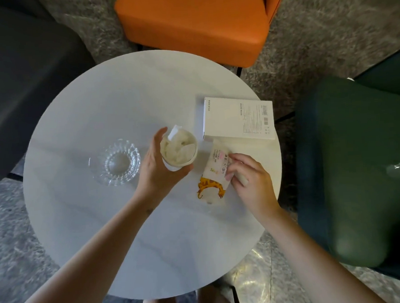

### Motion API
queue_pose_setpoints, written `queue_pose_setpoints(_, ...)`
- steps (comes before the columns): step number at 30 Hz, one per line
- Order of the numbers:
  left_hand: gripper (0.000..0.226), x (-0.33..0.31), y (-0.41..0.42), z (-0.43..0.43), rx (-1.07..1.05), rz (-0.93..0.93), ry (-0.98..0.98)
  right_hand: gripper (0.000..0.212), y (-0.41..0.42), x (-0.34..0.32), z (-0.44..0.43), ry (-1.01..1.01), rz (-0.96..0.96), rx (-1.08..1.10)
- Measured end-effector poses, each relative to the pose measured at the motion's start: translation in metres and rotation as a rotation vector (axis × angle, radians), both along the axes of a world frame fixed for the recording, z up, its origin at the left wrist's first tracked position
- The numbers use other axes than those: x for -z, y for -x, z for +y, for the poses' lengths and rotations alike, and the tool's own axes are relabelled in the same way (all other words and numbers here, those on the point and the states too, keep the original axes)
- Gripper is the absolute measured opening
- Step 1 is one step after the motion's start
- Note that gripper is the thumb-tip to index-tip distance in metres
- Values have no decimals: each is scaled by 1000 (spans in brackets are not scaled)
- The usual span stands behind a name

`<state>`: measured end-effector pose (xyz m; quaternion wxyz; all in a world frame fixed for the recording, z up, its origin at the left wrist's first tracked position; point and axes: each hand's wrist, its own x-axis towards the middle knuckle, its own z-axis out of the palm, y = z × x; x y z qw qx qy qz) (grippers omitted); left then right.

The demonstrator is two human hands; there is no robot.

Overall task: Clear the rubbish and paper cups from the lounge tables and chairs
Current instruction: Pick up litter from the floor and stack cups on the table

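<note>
Clearing a round white table (128, 226), seen from the head camera, with 2 bare hands on 2 bits of rubbish.
Left hand (158, 170) wraps its fingers and thumb round a paper cup (179, 150) stuffed with crumpled tissue, near the table's middle; whether the cup's base touches the tabletop cannot be told. Right hand (250, 181) curls its fingertips onto the right edge of a flat packet (215, 173) printed with an orange tiger, pinching it where it lies on the table just right of the cup. A white box (239, 118) lies beyond the packet, touching its far end, and a clear glass dish (114, 162) sits left of the cup. Around the table stand 3 chairs: an orange chair (193, 23), a dark green chair (349, 165) and a dark grey chair (21, 80).
</note>
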<state>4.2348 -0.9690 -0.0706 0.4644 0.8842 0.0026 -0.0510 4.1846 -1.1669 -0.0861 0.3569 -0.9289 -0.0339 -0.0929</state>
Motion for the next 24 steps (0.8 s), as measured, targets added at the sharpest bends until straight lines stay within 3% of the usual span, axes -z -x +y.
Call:
queue_pose_setpoints(6,74,-15,-1,2,16,-61,51,19,-6,-4,-3,-14,-79,23)
queue_pose_setpoints(14,70,-47,0,12,249,-60,99,20,-34,-25,-8,225,-164,248)
queue_pose_setpoints(18,74,-46,7,10,336,-52,96,16,-48,-31,-5,139,-142,328)
queue_pose_setpoints(24,79,-35,5,4,415,-85,23,15,-47,-26,9,-154,-120,250)
